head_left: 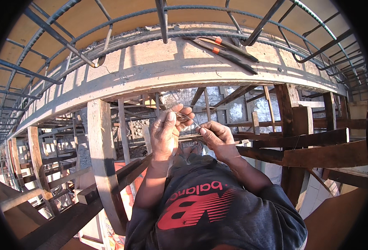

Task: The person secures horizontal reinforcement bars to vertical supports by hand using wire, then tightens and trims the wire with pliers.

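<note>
Thin tie wires (185, 117) lie across the fingers of my left hand (167, 129), which is curled round them, palm turned up. My right hand (216, 137) pinches the other end of the wires between thumb and fingertips. Both hands are held close together in front of my chest, over the gap below the plank. Beyond them, a pair of cutters (230, 54) with long dark handles and orange bands rests on the wooden plank (142, 71). How many wires there are, I cannot tell.
Ribbed steel bars with stirrups (121, 18) run above the plank, with bent ends sticking out towards me. Upright timber posts (100, 137) stand below on the left. Dark wooden beams (325, 154) cross on the right. My feet (191, 149) show far down beneath my hands.
</note>
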Available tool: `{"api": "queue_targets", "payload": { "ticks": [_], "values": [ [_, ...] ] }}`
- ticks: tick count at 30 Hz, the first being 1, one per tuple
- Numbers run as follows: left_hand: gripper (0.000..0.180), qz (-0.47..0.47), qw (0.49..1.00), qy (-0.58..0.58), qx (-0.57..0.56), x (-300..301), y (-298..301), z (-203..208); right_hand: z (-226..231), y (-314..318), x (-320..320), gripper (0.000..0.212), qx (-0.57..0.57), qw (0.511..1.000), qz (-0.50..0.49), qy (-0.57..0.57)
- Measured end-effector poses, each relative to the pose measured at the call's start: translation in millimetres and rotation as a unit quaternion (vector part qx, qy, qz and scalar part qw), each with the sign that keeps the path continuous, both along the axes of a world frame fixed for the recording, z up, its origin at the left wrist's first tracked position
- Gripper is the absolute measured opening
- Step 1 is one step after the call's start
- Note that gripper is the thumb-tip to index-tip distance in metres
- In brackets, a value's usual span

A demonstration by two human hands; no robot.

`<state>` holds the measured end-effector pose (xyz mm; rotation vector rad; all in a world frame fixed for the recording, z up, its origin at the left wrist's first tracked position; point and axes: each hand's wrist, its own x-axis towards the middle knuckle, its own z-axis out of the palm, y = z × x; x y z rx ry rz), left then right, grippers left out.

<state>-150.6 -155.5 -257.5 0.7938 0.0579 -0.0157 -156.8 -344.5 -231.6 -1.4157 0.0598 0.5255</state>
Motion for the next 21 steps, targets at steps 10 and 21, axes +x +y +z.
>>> {"api": "queue_targets", "payload": {
  "ticks": [10, 21],
  "values": [
    [0.049, 0.011, 0.982, -0.026, -0.188, -7.8, -11.9, 31.1, 0.1, 12.3, -5.2, 0.02, 0.102, 0.994, 0.006, 0.032],
    [0.045, -0.063, 0.966, 0.039, -0.249, 2.6, 12.9, 76.2, 36.7, 15.0, -3.1, 0.023, -0.099, 0.897, 0.132, -0.41]
  ]
}}
